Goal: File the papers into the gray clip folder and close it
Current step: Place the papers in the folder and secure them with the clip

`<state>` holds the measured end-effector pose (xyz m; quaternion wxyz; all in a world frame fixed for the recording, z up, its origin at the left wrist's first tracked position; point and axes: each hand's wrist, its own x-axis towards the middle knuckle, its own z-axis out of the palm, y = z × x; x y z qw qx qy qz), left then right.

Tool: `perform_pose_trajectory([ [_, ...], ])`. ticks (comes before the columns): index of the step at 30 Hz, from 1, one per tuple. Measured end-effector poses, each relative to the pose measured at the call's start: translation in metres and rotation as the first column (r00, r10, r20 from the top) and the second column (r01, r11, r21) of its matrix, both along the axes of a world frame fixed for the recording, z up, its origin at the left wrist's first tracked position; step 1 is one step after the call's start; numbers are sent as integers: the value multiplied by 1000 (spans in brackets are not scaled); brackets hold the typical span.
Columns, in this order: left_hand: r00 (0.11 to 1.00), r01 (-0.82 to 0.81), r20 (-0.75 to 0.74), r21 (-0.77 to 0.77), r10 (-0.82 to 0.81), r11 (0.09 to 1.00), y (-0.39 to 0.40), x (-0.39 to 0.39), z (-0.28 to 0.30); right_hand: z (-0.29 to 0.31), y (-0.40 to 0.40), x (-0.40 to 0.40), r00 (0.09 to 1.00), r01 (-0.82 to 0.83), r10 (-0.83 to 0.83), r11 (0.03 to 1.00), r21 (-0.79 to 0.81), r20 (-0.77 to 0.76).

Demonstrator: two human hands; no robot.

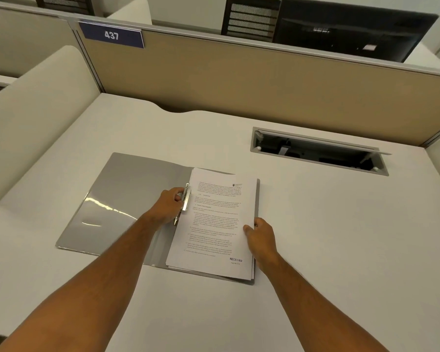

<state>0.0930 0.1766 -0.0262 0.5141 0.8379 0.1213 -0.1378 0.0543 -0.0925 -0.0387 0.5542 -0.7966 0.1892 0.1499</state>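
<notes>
Big white desk [315, 237] w/ a tan divider [239, 80] at the back, blue tag on it reads 437 [111, 35], and a cable hatch [318, 151] propped open in the desktop on the right. Gray folder [127, 196] lies open flat around the middle of the desk, shiny inside cover on the left. Stack of papers [214, 224] sits on the right half, printed text up, RECEIVED stamp near the bottom corner. Left hand [169, 205] is closed on the metal clip [186, 199] along the spine, fingers wrapped on it, clip looks lifted a bit tbh. Right hand [261, 235] pinches the papers' right edge, thumb on top, rest underneath
</notes>
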Motion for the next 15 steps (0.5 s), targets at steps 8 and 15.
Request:
perform_pose_trajectory([
  [8,999,-6,47,-66,9,998,0,-4,4,2,2,-1,999,-18,21,997,-78,27],
  [15,999,-38,33,-64,40,997,3,-6,1,3,3,-1,999,-7,10,997,-83,35],
])
